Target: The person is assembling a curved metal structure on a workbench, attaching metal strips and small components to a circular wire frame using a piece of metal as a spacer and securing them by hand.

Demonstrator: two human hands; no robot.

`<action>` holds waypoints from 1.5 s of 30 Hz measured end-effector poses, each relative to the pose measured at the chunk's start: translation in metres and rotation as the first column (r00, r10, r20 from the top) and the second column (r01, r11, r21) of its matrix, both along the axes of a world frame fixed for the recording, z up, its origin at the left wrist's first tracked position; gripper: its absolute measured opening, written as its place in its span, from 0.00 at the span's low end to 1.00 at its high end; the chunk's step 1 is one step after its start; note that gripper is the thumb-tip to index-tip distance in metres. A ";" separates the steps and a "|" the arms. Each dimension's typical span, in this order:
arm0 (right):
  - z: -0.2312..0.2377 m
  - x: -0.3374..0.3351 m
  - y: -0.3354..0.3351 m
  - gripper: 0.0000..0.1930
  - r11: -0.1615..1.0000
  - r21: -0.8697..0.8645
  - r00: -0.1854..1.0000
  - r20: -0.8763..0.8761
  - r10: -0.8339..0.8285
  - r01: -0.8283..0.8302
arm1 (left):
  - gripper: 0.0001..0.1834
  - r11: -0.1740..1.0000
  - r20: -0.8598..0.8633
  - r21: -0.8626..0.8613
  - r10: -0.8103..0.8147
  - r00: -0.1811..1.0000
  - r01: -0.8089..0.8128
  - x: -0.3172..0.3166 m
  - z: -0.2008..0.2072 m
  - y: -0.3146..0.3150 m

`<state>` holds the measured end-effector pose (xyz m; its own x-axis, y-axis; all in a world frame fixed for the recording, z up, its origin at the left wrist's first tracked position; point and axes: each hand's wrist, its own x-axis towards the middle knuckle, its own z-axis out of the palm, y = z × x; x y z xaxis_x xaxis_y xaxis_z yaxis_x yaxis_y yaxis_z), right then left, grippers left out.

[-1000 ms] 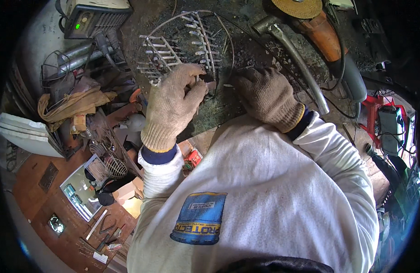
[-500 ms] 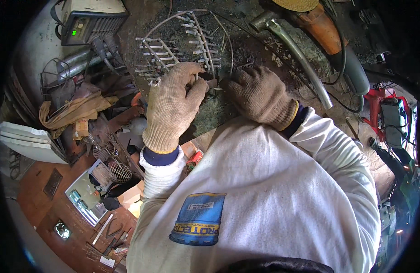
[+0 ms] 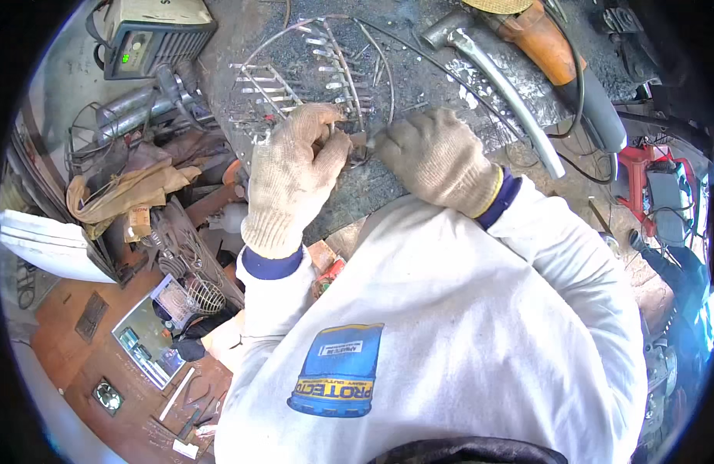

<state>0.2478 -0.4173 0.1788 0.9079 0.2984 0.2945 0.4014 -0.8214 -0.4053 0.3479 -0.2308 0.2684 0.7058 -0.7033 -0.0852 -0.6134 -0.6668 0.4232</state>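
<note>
My left hand (image 3: pixel 295 174), in a knitted work glove, is closed with thumb and fingertips together at the near end of a metal frame (image 3: pixel 347 66). What sits in its pinch is too small to name. The frame has curved thin rods with rows of short metal bars fixed across them. To its right, my right hand (image 3: pixel 438 161), gloved too, is curled with its knuckles up, and its fingertips are hidden. Between the hands shows a small flat metal piece (image 3: pixel 358 141); whether either hand grips it is unclear.
A steel hammer with a pipe handle (image 3: pixel 504 89) lies right of the frame, beside an orange and grey angle grinder (image 3: pixel 554 50) with its cable. At the far left stands a boxy machine (image 3: pixel 160 42) with a green light. Cloth and scrap (image 3: pixel 132 185) crowd the left.
The picture is much brighter now, and sparks at the far right no longer show. My right hand has tilted slightly; my left hand stays almost in place.
</note>
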 end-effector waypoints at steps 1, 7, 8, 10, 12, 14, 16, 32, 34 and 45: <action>-0.002 -0.001 0.000 0.12 0.998 -0.035 0.996 -0.074 -0.046 0.044 | 0.13 0.996 -0.048 -0.061 0.060 0.997 -0.063 -0.001 0.001 0.000; -0.009 -0.020 -0.020 0.15 0.964 0.108 0.969 -0.054 -0.240 0.245 | 0.15 0.912 -0.543 -0.109 0.278 0.792 -0.395 -0.004 0.034 0.021; -0.008 -0.022 -0.022 0.16 0.948 0.136 0.953 -0.142 -0.267 0.286 | 0.17 0.904 -0.556 -0.091 0.301 0.775 -0.417 -0.004 0.037 0.023; -0.015 -0.023 -0.023 0.14 0.934 0.168 0.946 -0.128 -0.297 0.315 | 0.17 0.904 -0.555 -0.091 0.302 0.775 -0.418 -0.003 0.037 0.033; -0.015 -0.024 -0.026 0.12 0.919 0.193 0.938 -0.112 -0.327 0.343 | 0.17 0.903 -0.556 -0.097 0.299 0.775 -0.418 -0.005 0.033 0.045; -0.006 -0.027 -0.028 0.12 0.889 0.275 0.931 -0.137 -0.340 0.365 | 0.16 0.905 -0.574 -0.130 0.264 0.775 -0.404 -0.009 0.027 0.058; 0.001 -0.026 -0.031 0.12 0.889 0.284 0.933 -0.128 -0.336 0.359 | 0.15 0.896 -0.614 -0.161 0.238 0.752 -0.415 -0.011 0.020 0.069; 0.013 -0.026 -0.014 0.10 0.883 0.150 0.858 -0.355 -0.371 0.445 | 0.15 0.902 -0.658 -0.204 0.161 0.735 -0.380 -0.017 -0.026 0.143; 0.015 -0.025 -0.011 0.10 0.879 0.154 0.853 -0.362 -0.375 0.451 | 0.15 0.875 -0.663 -0.251 0.157 0.732 -0.415 -0.016 -0.035 0.158; 0.003 -0.047 0.023 0.10 0.821 0.311 0.872 -0.274 -0.405 0.479 | 0.16 0.931 -0.525 -0.161 0.200 0.827 -0.328 -0.024 -0.059 0.185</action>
<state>0.2013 -0.3947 0.1819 0.9639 -0.2413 0.1124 -0.0832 -0.6742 -0.7339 0.3237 -0.0460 0.2098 0.7754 -0.5395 -0.3283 -0.0956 -0.6142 0.7833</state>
